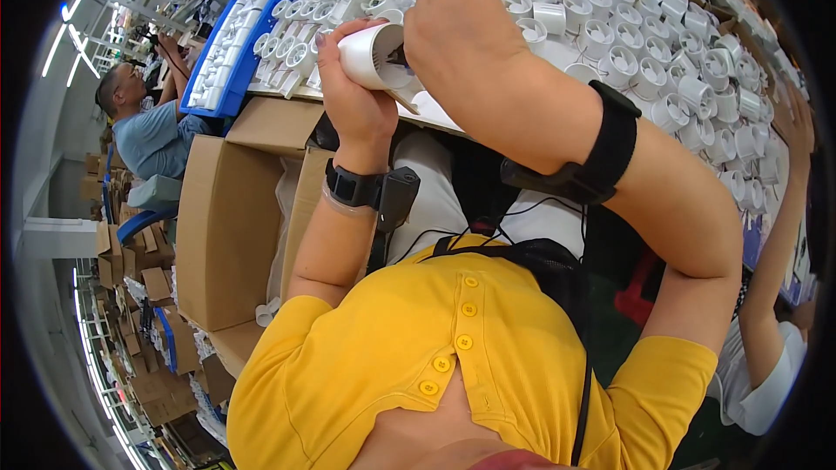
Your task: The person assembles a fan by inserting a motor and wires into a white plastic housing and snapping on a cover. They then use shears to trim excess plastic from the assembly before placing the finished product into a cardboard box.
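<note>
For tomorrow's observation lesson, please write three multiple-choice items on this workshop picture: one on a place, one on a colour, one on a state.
1. Where does the blue tray lie?
A. at the table's far left
B. on the floor
C. inside the cardboard box

2. What colour is the person's buttoned top?
A. green
B. yellow
C. white

3. How is the white cylindrical part being handled?
A. it lies untouched among the others
B. the left hand grips it while the right hand works at its open end
C. it hangs from a cord

Answers:
1 A: the tray, full of white parts, sits on the table at upper left, above the cardboard box.
2 B: the fabric around the buttons is yellow.
3 B: the left hand wraps the part, and the right hand covers its opening; what its fingers do there is hidden.
</note>
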Available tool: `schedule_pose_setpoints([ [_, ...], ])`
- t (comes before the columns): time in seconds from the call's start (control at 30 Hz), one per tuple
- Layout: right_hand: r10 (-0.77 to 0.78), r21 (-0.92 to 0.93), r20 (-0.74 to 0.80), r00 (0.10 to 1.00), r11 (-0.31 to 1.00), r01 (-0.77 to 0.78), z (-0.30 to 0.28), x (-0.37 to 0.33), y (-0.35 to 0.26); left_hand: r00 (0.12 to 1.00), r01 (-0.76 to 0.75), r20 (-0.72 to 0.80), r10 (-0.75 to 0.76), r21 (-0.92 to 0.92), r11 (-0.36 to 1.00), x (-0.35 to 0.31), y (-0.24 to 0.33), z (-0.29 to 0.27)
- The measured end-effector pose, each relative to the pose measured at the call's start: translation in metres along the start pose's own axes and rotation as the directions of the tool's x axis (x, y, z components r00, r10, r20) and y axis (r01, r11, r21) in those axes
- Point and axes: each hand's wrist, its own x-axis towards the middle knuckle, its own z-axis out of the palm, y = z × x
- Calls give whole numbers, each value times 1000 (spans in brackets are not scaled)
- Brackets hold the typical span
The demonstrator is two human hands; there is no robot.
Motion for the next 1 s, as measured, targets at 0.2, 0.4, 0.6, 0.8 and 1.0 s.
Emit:
schedule_pose_setpoints([
  [0.2, 77, 374, -282, 956, 927, 36, 26, -23, 15, 994, -97, -34, 101, 93, 991, 3, 13, -20],
  [0.4, 295, 603, -276, 915, 794, -75, 105, -52, -23, 991, -116, -61, 120, 62, 991, 14, 24, -22],
  [0.6, 41, 896, 382, 923, -261, -359, 149, -78, -87, 987, -117, -97, 124, 77, 990, 18, 24, -36],
  [0.8, -511, -7, 331, 793, -842, -540, 183, -85, -109, 991, -106, -73, 113, 98, 990, 15, 22, -46],
  [1.0, -305, 462, 522, 796, -684, -565, 176, -83, -87, 999, -43, -29, 43, 17, 999, 8, 13, -56],
])
